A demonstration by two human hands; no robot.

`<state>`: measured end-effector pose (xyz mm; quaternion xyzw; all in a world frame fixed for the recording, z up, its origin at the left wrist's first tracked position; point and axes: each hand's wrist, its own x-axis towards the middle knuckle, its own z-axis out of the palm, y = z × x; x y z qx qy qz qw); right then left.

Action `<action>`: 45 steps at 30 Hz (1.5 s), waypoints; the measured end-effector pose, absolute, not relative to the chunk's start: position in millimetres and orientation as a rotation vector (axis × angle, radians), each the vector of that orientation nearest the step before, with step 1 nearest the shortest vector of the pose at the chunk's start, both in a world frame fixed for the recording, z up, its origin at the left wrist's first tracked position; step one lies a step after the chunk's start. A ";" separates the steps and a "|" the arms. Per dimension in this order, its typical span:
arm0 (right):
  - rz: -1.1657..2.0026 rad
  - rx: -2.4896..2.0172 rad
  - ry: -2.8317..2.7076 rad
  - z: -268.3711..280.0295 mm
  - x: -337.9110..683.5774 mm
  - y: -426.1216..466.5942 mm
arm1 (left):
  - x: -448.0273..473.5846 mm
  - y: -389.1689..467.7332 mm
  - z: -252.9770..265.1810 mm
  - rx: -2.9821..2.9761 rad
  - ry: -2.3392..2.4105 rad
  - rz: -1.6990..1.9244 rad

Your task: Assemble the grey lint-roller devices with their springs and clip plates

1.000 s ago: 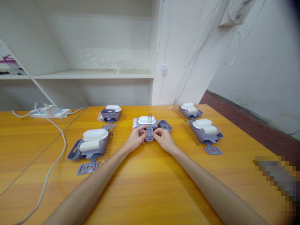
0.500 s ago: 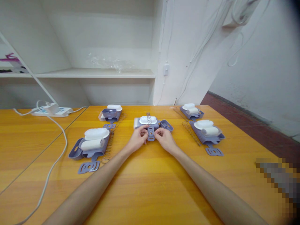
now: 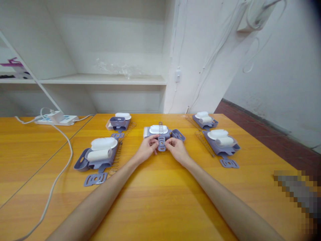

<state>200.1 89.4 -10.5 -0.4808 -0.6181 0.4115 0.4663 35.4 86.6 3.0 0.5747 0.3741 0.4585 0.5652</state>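
Against the frame from half a second before, little had changed — both hands stayed at the centre of the frame on the same small part, and the whole scene sat a touch differently only because the head camera had shifted slightly. A second before, the hands and the part had been marginally lower in the frame.

The left hand [image 3: 146, 149] and the right hand [image 3: 177, 148] met over the orange wooden table [image 3: 160, 201], each pinching one side of a small grey-purple slotted plastic plate [image 3: 162, 143] between thumb and fingertips. The plate lay just below the middle of the frame, its long axis running away from the person, the far end pointing toward the grey-purple plastic tray with a white oval lid [image 3: 158, 130] directly beyond it. A thin coiled metal spring [image 3: 160, 127] ran along the same line across that lid; whether it joined the plate could not be told.

Similar tray sets lay around: a large one at centre left [image 3: 98, 154] with a loose slotted plate [image 3: 95, 179] below it, a smaller one farther back [image 3: 119, 121], and two at centre right [image 3: 221, 140] [image 3: 205, 119]. A white power strip [image 3: 55, 118] with its cable [image 3: 60, 174] sat at the left — beyond it, a white shelf [image 3: 100, 79].
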 end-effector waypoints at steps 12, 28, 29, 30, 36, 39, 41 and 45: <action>0.979 -1.189 -1.527 -12.2 199.7 92.7 | 32.8 85.3 6.0 1.285 0.867 1.086; 1.310 -1.144 -1.685 6.4 206.0 88.7 | 27.0 87.2 5.4 1.310 0.749 0.987; 1.304 -1.143 -1.702 7.2 206.7 88.7 | 26.4 87.6 5.1 1.312 0.747 0.977; 1.296 -1.142 -1.721 7.9 207.3 88.6 | 26.0 88.0 5.0 1.311 0.747 0.966; 1.229 -1.181 -1.737 5.4 205.7 89.7 | 28.0 88.4 5.3 1.278 0.791 0.968; 1.140 -1.209 -1.711 2.6 204.0 90.5 | 32.6 87.0 4.6 1.241 0.842 1.052; 1.106 -1.197 -1.705 1.7 203.3 90.4 | 35.5 86.2 4.1 1.231 0.859 1.086; 1.113 -1.153 -1.650 0.0 200.9 88.6 | 38.7 86.0 3.1 1.221 0.880 1.125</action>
